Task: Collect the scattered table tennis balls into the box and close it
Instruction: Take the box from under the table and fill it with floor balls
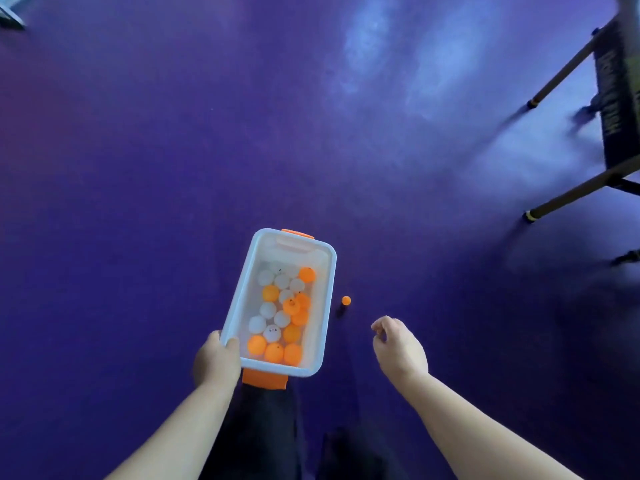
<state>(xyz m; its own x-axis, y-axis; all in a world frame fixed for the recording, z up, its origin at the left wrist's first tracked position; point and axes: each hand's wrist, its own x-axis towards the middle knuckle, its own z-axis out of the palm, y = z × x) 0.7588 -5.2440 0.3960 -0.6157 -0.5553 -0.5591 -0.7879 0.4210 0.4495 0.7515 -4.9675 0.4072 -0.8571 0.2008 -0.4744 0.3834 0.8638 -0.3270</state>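
A translucent white box (327, 306) with orange latches at both short ends is held above the purple floor, lid off. My left hand (216, 358) grips its near left corner, thumb over the rim. Several white and orange table tennis balls (282, 318) lie inside it. One orange ball (346, 300) sits on the floor just right of the box. My right hand (398, 344) hovers right of the box and nearer than that ball, fingers loosely curled and holding nothing. No lid is in view.
A table's dark legs (568, 199) and a black panel (616, 91) stand at the right edge. A pale object (12, 12) shows in the top left corner. My dark trouser legs (263, 431) are below the box. Purple floor (173, 150) spreads all around.
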